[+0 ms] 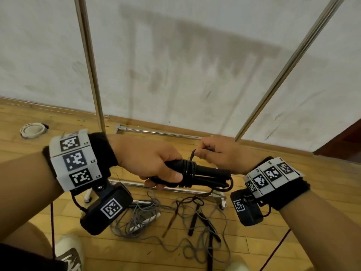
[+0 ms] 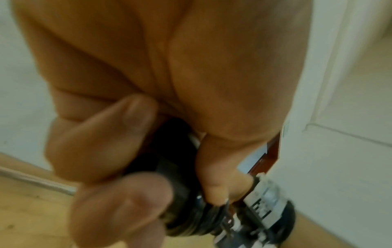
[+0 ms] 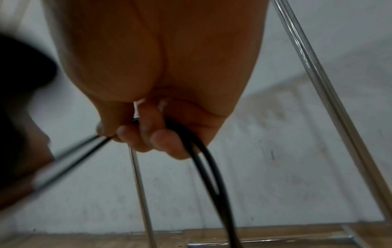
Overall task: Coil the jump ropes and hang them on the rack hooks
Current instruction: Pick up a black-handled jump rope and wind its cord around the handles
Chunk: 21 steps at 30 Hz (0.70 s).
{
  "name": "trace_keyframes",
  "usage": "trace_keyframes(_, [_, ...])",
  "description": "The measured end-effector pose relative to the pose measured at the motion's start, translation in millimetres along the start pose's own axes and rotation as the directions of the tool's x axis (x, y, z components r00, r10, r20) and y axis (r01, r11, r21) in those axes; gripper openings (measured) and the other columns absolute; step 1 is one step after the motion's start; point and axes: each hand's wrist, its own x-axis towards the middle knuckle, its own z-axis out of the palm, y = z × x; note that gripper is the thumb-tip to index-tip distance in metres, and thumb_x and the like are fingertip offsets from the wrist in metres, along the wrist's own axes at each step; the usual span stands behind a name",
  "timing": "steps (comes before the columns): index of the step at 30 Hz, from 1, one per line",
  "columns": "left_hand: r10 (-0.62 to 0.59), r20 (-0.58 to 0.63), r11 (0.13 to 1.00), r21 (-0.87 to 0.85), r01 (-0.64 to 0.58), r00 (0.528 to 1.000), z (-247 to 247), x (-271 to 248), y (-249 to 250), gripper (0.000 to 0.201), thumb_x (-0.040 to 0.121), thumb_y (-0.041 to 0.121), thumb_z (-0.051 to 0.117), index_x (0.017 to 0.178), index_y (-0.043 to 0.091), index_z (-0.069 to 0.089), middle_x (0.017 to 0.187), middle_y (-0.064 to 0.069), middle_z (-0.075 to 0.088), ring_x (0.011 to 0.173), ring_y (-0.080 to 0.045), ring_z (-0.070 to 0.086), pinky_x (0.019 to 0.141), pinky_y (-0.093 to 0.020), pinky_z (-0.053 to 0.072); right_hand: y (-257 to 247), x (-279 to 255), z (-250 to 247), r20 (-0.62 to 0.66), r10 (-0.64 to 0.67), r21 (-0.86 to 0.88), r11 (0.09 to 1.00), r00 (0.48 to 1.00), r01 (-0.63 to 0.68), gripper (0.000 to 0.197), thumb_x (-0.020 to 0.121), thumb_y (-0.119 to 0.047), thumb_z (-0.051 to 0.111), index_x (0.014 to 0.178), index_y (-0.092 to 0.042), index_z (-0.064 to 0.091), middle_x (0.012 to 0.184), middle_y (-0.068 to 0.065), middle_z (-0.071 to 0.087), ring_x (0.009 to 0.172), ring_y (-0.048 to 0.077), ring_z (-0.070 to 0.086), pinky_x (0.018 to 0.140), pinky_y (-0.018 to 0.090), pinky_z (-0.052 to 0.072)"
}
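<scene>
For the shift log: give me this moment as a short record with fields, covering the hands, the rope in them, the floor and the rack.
left hand: grips the handles of the black jump rope
right hand: pinches the cord end above the wraps
black jump rope: cord wound in several turns round its handles
floor: grey rope and dark rope lie loose and tangled
rack: metal poles by the wall; hooks not in view

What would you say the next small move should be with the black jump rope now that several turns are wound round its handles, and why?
Probably tuck or pull the cord end snug. The left hand grips the black jump rope by its handles, with several turns already wound round them, and the right hand pinches the short remaining cord just above the wraps. Hanging it on the rack should wait until that end is secured.
</scene>
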Motion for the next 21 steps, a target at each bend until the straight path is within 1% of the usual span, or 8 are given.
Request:
trace_keyframes(3, [-0.107,0.000,0.992,0.062,0.107,0.994,5,8,-7,0.018,0.101,0.029,0.055,0.096,0.013,0.060,0.075,-0.002,0.064,0.059,-0.014,0.056,0.065,-0.036,0.047,-6,-5,3,-0.009,-0.004,0.066,0.998,1.000,0.005,0.024,0.096,-0.043,0.054,0.080,-0.025,0.057,0.065,-0.012,0.055,0.056,0.002,0.046,0.054,0.017,0.038])
trace_keyframes(6, [-0.167,-0.091,0.974,0.138,0.179,0.982,5,15,-13,0.016,0.101,0.033,0.054,0.092,0.021,0.060,0.074,0.001,0.066,0.057,-0.009,0.057,0.062,-0.027,0.049,-14,-2,2,-0.021,0.096,0.267,0.960,0.995,-0.087,0.038,0.098,-0.049,0.047,0.082,-0.018,0.065,0.061,-0.011,0.054,0.059,0.010,0.046,0.057,0.025,0.038])
trace_keyframes(10, [-0.157,-0.264,0.962,0.176,0.208,0.952,-2,16,-18,0.018,0.100,0.036,0.054,0.093,0.021,0.061,0.075,0.002,0.067,0.056,-0.008,0.057,0.058,-0.023,0.049,-24,-2,-4,-0.023,0.171,0.517,0.845,0.985,-0.135,0.035,0.101,-0.025,0.050,0.077,-0.003,0.063,0.050,-0.007,0.045,0.051,0.012,0.045,0.048,0.025,0.034])
trace_keyframes(12, [-0.126,-0.374,0.968,0.158,0.197,0.919,-7,15,-19,0.017,0.100,0.036,0.055,0.092,0.023,0.062,0.075,0.002,0.068,0.054,-0.006,0.057,0.056,-0.022,0.049,-27,-4,-7,-0.038,0.163,0.570,0.814,0.986,-0.113,0.028,0.099,-0.015,0.053,0.082,0.007,0.060,0.051,-0.003,0.048,0.045,0.008,0.047,0.047,0.021,0.044])
trace_keyframes(15, [-0.082,-0.532,0.971,0.148,0.188,0.842,-15,13,-20,0.016,0.098,0.038,0.056,0.090,0.025,0.061,0.076,0.002,0.070,0.054,-0.005,0.058,0.056,-0.024,0.049,-30,-6,-9,-0.034,0.140,0.651,0.755,0.990,-0.084,0.014,0.097,-0.007,0.055,0.083,-0.003,0.059,0.063,0.004,0.059,0.054,0.014,0.056,0.058,0.030,0.055])
trace_keyframes(17, [-0.067,-0.611,0.968,0.152,0.199,0.789,-18,14,-18,0.020,0.098,0.041,0.056,0.092,0.022,0.061,0.078,0.002,0.070,0.057,-0.007,0.060,0.055,-0.026,0.048,-31,-8,-9,-0.053,0.116,0.680,0.731,0.992,-0.049,0.004,0.095,-0.003,0.057,0.094,-0.003,0.060,0.075,0.010,0.064,0.065,0.019,0.064,0.062,0.033,0.056])
trace_keyframes(19, [-0.049,-0.669,0.970,0.146,0.196,0.742,-18,15,-16,0.022,0.097,0.041,0.057,0.092,0.019,0.060,0.079,0.001,0.070,0.060,-0.011,0.061,0.055,-0.027,0.049,-31,-9,-6,-0.103,0.106,0.681,0.732,0.989,-0.008,0.010,0.092,0.000,0.060,0.101,-0.001,0.062,0.083,0.012,0.068,0.074,0.022,0.069,0.065,0.033,0.057])
trace_keyframes(21, [-0.031,-0.695,0.981,0.116,0.154,0.718,-17,15,-13,0.021,0.097,0.038,0.058,0.090,0.019,0.060,0.077,0.002,0.070,0.058,-0.009,0.060,0.054,-0.024,0.048,-32,-9,-3,-0.174,0.124,0.683,0.730,0.977,0.029,0.012,0.088,-0.002,0.067,0.100,-0.003,0.065,0.082,0.012,0.070,0.071,0.021,0.070,0.059,0.029,0.056])
